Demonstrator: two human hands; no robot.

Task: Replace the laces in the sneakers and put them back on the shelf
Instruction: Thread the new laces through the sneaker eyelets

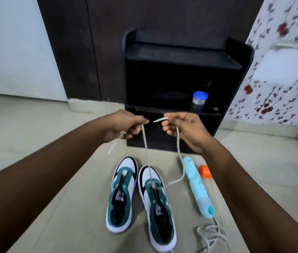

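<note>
Underfoot, pale tiled floor (56, 161); black shelf (181, 73) ahead

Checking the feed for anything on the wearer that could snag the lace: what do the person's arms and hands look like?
Both forearms are bare as far as the frame shows: no sleeves, watch or bracelets. The left hand and right hand wear no gloves, and no rings are visible. One right fingertip looks orange-tinted, maybe nail polish; the blur leaves that uncertain.

body: two forearms and hands in view | sleeves: none seen, both forearms were bare up to the frame edge | left hand (120, 125): no ring or watch seen | right hand (184, 130): orange-painted thumbnail, wrist bare
</note>
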